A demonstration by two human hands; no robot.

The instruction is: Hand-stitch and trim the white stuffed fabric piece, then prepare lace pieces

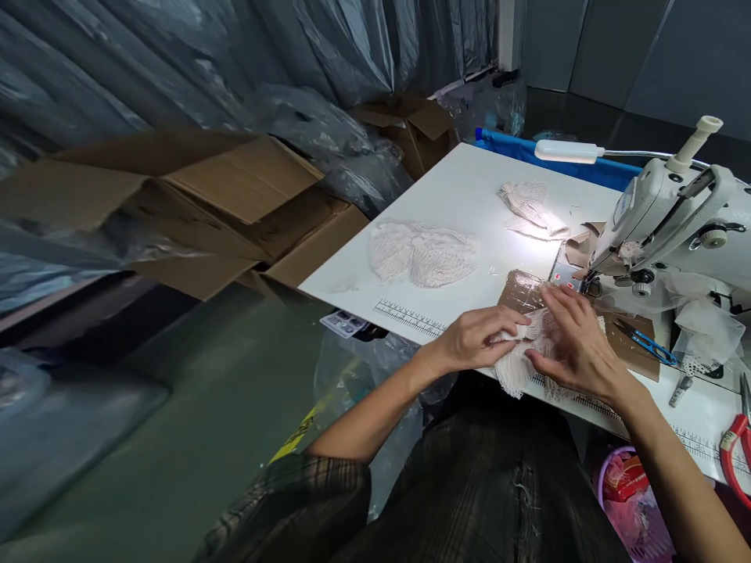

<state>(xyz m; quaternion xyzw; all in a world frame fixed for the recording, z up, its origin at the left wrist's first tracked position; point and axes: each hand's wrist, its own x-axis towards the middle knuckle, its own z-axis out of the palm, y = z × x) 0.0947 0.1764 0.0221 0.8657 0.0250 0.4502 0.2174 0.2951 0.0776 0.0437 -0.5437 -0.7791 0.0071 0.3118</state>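
A piece of white lacy fabric [513, 371] lies bunched at the table's front edge, partly hidden beneath my hands. My left hand [476, 338] is closed, pinching the fabric's left side between thumb and fingers. On the right side of the same piece rests my right hand [578, 344], its fingers stretched and thumb apart. Just beyond the fingers stands the white sewing machine [662, 223], its needle area close to my right fingertips. Brown tape or card [519, 288] covers the tabletop behind the fabric.
Two more lacy pieces [443, 256] and a crumpled one [531, 209] lie on the white table [352, 270]. Blue thread snips [648, 342] and red-handled scissors [731, 450] are at right. A lamp [566, 152] lights the table. Cardboard boxes [246, 184] stand left; a basket [603, 473] sits below.
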